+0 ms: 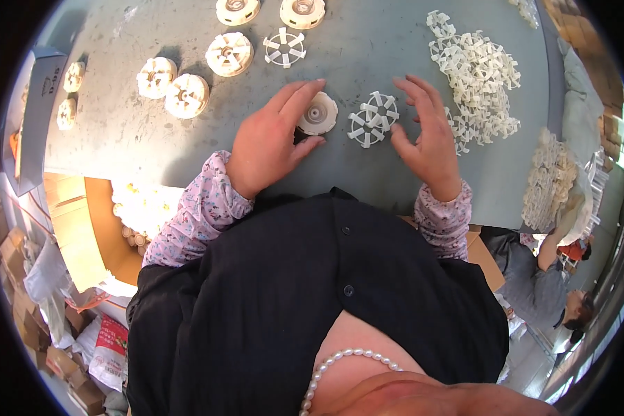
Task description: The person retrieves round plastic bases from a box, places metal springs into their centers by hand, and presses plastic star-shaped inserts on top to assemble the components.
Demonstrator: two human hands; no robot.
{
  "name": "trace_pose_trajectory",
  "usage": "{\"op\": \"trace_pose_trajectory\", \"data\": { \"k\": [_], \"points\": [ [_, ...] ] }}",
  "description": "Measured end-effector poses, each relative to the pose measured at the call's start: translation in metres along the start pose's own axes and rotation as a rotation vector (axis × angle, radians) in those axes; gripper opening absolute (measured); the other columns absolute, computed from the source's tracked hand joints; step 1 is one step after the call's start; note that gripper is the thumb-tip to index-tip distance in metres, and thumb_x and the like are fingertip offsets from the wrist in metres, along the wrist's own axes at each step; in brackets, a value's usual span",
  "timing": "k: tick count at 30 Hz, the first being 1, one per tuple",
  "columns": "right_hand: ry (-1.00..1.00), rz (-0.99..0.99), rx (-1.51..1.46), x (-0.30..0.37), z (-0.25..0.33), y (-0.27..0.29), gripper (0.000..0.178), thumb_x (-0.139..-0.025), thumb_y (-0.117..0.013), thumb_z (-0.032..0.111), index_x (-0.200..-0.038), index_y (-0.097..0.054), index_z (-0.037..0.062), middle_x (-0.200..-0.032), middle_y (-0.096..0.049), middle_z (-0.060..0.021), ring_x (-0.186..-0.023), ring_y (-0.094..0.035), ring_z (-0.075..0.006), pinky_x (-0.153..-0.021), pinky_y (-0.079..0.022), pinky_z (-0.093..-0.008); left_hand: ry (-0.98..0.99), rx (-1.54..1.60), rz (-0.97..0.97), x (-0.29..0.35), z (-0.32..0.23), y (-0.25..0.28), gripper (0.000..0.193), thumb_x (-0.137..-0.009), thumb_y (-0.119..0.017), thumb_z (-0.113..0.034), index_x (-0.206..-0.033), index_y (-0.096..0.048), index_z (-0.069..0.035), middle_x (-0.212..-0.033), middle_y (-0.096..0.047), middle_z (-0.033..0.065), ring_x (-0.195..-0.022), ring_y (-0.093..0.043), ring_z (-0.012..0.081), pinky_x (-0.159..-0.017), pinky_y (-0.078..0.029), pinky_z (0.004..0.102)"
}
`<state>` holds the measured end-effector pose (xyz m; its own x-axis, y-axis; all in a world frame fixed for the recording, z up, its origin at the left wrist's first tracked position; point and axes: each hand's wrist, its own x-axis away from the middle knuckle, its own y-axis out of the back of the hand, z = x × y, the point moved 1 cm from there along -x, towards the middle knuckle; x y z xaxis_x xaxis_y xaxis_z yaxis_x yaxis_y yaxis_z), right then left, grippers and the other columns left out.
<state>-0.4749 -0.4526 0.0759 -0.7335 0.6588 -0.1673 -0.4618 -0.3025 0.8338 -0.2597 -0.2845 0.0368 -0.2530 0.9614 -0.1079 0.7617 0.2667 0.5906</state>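
A round cream plastic disc (328, 119) with a raised ringed centre lies on the table in front of me. My left hand (270, 132) curves about its left side, index finger beyond the far edge and thumb by the near edge. The fingers stay apart; whether they touch the disc, I cannot tell. To its right, two white spoked plastic rings (372, 120) lie partly overlapping. My right hand (428, 139) hovers at their right with fingers spread and nothing held, its thumb close to the rings. Another white spoked ring (284, 48) lies farther back.
A heap of small white plastic pieces (482, 83) spreads at the right of the grey table (374, 41). Several round cream assemblies (229, 54) stand at the back left. An open cardboard box (76, 229) with round parts sits below the left edge. Another person (541, 284) is at far right.
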Motion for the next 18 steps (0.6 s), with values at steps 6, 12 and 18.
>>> {"op": "trace_pose_trajectory", "data": {
  "k": [6,12,18],
  "points": [
    [-0.018,0.471,-0.228,-0.024,-0.021,0.014,0.063,-0.084,-0.080,-0.003,-0.145,-0.069,0.0127,-0.138,-0.068,-0.0069,-0.102,-0.068,-0.0202,-0.089,-0.062,-0.0321,-0.014,0.007,-0.042,0.003,0.005,0.007,0.082,-0.078,-0.092,-0.011,-0.153,-0.058,-0.013,-0.148,-0.063,0.0139,-0.123,-0.069,0.0371,-0.099,-0.059,0.0418],
    [-0.109,0.518,-0.136,-0.024,-0.020,0.021,0.065,-0.083,-0.083,-0.002,-0.143,-0.070,0.0152,-0.128,-0.069,-0.0065,-0.090,-0.068,-0.0167,-0.084,-0.064,-0.0315,0.033,0.074,-0.012,0.006,0.009,0.013,0.080,-0.079,-0.092,-0.011,-0.152,-0.060,-0.011,-0.146,-0.063,0.0134,-0.117,-0.069,0.0353,-0.093,-0.059,0.0404],
    [-0.146,0.176,-0.066,-0.020,-0.040,0.026,0.060,-0.080,-0.087,0.008,-0.138,-0.070,0.0091,-0.109,-0.066,-0.0078,-0.078,-0.067,-0.0181,-0.074,-0.061,-0.0316,0.000,0.058,-0.046,0.011,0.014,0.016,0.070,-0.078,-0.093,-0.013,-0.142,-0.064,-0.008,-0.135,-0.066,0.0141,-0.113,-0.069,0.0346,-0.094,-0.057,0.0419]
  ]
}}
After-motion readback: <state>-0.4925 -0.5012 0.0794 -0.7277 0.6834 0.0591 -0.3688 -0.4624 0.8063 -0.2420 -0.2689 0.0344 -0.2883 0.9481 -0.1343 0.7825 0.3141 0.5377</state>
